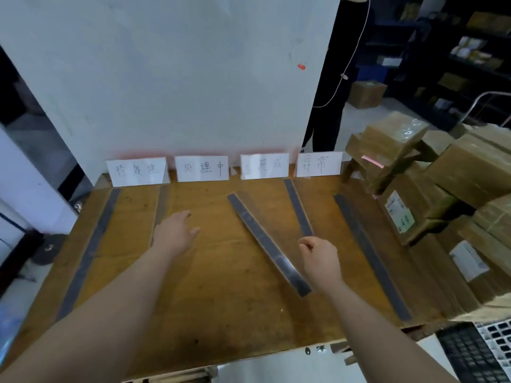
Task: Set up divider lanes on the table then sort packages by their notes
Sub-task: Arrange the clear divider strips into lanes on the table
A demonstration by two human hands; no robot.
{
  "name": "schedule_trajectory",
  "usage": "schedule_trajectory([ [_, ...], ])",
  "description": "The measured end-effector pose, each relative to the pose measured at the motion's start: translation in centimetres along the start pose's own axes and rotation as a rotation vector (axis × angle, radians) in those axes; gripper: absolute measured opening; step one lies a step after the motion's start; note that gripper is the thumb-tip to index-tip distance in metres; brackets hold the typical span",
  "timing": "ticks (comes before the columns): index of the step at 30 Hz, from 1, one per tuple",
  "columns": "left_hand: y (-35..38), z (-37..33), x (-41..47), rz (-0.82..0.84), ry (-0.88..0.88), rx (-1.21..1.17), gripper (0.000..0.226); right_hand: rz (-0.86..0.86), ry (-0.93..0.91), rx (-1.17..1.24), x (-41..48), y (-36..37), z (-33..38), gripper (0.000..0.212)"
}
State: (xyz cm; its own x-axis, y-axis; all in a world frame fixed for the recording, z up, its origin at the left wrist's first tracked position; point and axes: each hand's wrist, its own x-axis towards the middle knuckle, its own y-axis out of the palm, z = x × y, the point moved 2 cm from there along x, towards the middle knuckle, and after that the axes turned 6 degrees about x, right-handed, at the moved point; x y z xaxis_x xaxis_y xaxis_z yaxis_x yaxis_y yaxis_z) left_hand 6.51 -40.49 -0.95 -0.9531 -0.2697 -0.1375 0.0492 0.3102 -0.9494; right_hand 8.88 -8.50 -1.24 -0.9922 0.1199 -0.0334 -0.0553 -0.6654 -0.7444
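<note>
Five dark divider strips lay flat on the worktop (221,313): far-left strip (88,252), second strip (161,208) and right strip (370,255) ran roughly front to back, while the middle strip (268,244) lay skewed, with the short strip (298,207) angled beside it. Left hand (174,233) was over the worktop, fingers extended and holding nothing, just beside the second strip; right hand (320,261) had its fingers curled in, nothing visibly held, just off the short strip's near end. Four paper labels (202,168) stood along the back edge, and packages (431,172) sat stacked at the right.
</note>
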Motion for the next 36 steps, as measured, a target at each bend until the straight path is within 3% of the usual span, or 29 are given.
schedule_trajectory([
  [4, 0.6, 4.1, -0.6, -0.037, -0.066, 0.074, 0.067, 0.014, 0.091, 0.035, -0.7, 3.4, 0.6, 0.027],
  [9, 1.6, 7.5, -1.4, 0.024, -0.117, 0.029, 0.059, 0.120, 0.084, -0.067, -1.5, 6.4, 1.8, 0.022],
  [16, 3.2, 9.3, -2.2, 0.117, -0.195, -0.125, 0.058, 0.235, 0.046, -0.156, -1.9, 8.1, 3.4, 0.028],
  [22, 3.4, 9.4, -2.1, 0.123, -0.224, -0.112, 0.053, 0.290, 0.044, -0.112, -1.6, 9.3, 4.0, 0.026],
  [28, 3.1, 9.3, -2.2, 0.120, -0.219, -0.129, 0.053, 0.242, 0.013, -0.164, -1.5, 9.8, 4.4, 0.037],
  [36, 2.6, 9.3, -2.4, 0.132, -0.205, -0.159, 0.053, 0.215, 0.003, -0.125, -1.3, 10.6, 5.1, 0.034],
])
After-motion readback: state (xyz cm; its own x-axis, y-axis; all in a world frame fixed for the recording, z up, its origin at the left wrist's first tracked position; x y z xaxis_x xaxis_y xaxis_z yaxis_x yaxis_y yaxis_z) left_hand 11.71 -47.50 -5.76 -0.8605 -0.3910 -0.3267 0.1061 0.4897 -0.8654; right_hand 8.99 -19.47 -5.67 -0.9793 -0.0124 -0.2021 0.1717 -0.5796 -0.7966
